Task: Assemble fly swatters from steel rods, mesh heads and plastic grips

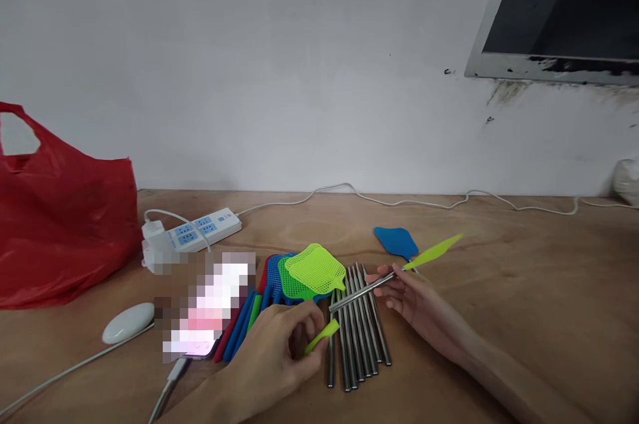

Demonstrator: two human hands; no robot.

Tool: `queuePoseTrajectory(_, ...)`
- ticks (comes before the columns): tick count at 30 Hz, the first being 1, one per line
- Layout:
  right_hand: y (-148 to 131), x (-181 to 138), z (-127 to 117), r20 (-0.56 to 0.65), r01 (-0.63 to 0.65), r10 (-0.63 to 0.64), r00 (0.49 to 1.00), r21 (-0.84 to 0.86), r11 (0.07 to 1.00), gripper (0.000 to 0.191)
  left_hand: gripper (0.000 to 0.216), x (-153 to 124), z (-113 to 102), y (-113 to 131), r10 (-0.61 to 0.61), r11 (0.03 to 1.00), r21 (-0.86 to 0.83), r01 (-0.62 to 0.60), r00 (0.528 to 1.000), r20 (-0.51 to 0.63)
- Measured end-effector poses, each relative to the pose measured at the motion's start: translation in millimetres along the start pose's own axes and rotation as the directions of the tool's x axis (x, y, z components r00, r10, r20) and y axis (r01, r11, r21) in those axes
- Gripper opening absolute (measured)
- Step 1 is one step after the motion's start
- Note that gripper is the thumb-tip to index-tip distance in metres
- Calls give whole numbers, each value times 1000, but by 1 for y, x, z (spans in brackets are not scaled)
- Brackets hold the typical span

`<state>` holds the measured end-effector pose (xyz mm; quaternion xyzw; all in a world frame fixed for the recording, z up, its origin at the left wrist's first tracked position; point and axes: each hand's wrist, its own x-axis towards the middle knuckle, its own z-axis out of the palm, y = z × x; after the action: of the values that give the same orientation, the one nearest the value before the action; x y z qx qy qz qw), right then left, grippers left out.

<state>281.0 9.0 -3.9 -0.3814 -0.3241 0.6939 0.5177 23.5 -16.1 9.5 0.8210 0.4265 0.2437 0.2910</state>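
Note:
My right hand [417, 307] grips a fly swatter's steel rod [360, 292], which slants down to the left. At its upper right end sits a yellow-green swatter head [433, 253], seen nearly edge-on. My left hand [279, 354], fingers curled, holds a yellow-green handle [323, 335] just below the rod's free end, with a small gap between them. Several loose steel rods [357, 344] lie side by side beneath. Swatter heads in yellow-green [315, 267], green, blue and red overlap behind my left hand. Blue, green and red handles [242, 327] are partly hidden by it.
A blue swatter [397, 241] lies beyond my right hand. To the left are a blurred phone [210, 317] on a cable, a white mouse [128, 323], a power strip [219, 224] and a red plastic bag [64, 224]. A white cord runs along the wall.

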Motion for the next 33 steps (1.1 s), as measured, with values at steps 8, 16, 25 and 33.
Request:
queuePoseTrajectory(8,-1,0,-1,10,-11,11,1000,51,999,25,11,0,1,-5,-7,1000,3,7,999,-53)
queuePoseTrajectory(16,-4,-3,4,72,4,-4,997,5,1000,29,9,3,1,-7,4,998,63,3,995,-99)
queuePoseTrajectory(25,0,-2,0,115,29,-23,993,-53,998,32,17,-1,2,-11,67,996,73,-57,988,-142)
queuePoseTrajectory(33,3,0,-2,86,39,-37,996,-25,999,29,18,0,3,-13,108,994,19,-106,974,-198)
